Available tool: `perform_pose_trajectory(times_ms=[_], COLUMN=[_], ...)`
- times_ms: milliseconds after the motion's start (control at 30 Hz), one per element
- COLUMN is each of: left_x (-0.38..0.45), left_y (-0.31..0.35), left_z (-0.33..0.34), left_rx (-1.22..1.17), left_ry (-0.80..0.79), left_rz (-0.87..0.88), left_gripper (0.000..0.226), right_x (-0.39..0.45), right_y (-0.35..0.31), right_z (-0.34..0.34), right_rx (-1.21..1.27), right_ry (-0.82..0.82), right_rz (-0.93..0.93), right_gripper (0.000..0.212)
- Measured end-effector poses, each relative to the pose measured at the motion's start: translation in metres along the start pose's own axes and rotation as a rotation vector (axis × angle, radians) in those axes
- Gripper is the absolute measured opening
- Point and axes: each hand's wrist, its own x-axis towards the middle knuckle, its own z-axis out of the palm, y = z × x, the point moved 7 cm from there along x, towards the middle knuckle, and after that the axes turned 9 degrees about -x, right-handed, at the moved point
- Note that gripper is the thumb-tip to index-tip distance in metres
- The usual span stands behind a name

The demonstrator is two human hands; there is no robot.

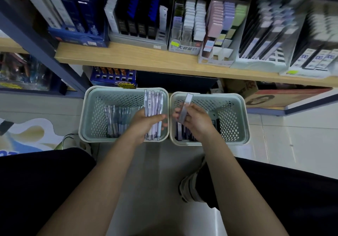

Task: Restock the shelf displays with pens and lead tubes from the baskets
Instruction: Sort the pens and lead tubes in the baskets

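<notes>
Crouched before the stationery shelf, I hold stock over two pale green baskets on the floor. My left hand (146, 124) is curled round a bunch of pens (153, 113), fanned upright above the right edge of the left basket (86, 115), where more pens (117, 122) lie along its bottom. The bunch is loose at the tips, so one could slide out and drop back in, or over the rim onto the tiles, if my grip slackens as I rise. My right hand (193, 120) pinches a single lead tube (184, 107) marked HB over the left edge of the right basket (245, 118), above the dark tubes (182, 133) still stacked inside; held only between thumb and fingers, it could twist free. Overhead, the shelf displays (215, 32) stand packed close along the wooden shelf (128, 58), and with both hands full I judge a careless reach could knock a row askew.
</notes>
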Motion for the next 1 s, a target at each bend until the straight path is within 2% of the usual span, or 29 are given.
perform_pose_trajectory(times_ms=[100,200,233,267,300,333,367,400,467,567,600,667,767,833,933,1000], left_x=[0.009,0.018,0.020,0.021,0.021,0.021,0.021,0.021,0.019,0.021,0.022,0.021,0.017,0.014,0.009,0.006], left_y=[-0.017,-0.032,-0.035,-0.036,-0.037,-0.037,-0.038,-0.038,-0.035,-0.035,-0.034,-0.031,-0.027,-0.024,-0.019,-0.016], left_z=[0.002,0.001,-0.001,-0.002,-0.003,-0.004,-0.007,-0.007,-0.005,-0.004,-0.004,0.000,0.010,0.016,0.021,0.020], left_rx=[0.073,0.171,0.214,0.241,0.227,0.204,0.194,0.186,0.164,0.085,0.066,0.064,0.077,0.102,0.104,0.092], left_ry=[0.046,0.112,0.137,0.147,0.148,0.144,0.152,0.149,0.120,0.085,0.073,0.044,-0.033,-0.078,-0.122,-0.108], left_rz=[-0.044,-0.070,-0.065,-0.061,-0.056,-0.051,-0.055,-0.064,-0.056,-0.061,-0.061,-0.053,-0.061,-0.072,-0.082,-0.066], left_gripper=[0.028,0.065,0.079,0.084,0.078,0.063,0.044,0.028,0.014,0.024,0.029,0.029,0.020,0.023,0.039,0.033], right_x=[0.003,0.011,0.013,0.016,0.020,0.023,0.026,0.027,0.030,0.029,0.027,0.023,0.014,0.006,-0.002,-0.005], right_y=[0.012,0.025,0.028,0.031,0.038,0.042,0.046,0.049,0.052,0.048,0.044,0.037,0.032,0.024,0.012,0.007], right_z=[-0.013,-0.013,-0.007,-0.001,0.004,0.010,0.015,0.019,0.019,0.019,0.017,0.015,0.021,0.025,0.027,0.030], right_rx=[-0.018,-0.078,-0.116,-0.150,-0.174,-0.188,-0.200,-0.208,-0.214,-0.205,-0.213,-0.224,-0.221,-0.218,-0.191,-0.201], right_ry=[-0.022,-0.086,-0.117,-0.136,-0.149,-0.180,-0.201,-0.197,-0.164,-0.130,-0.108,-0.079,-0.138,-0.150,-0.117,-0.123], right_rz=[0.050,0.112,0.125,0.141,0.156,0.159,0.159,0.172,0.174,0.122,0.098,0.034,0.005,-0.021,-0.055,-0.065], right_gripper=[0.021,0.021,0.030,0.052,0.079,0.098,0.104,0.101,0.094,0.105,0.100,0.070,0.043,0.035,0.040,0.030])
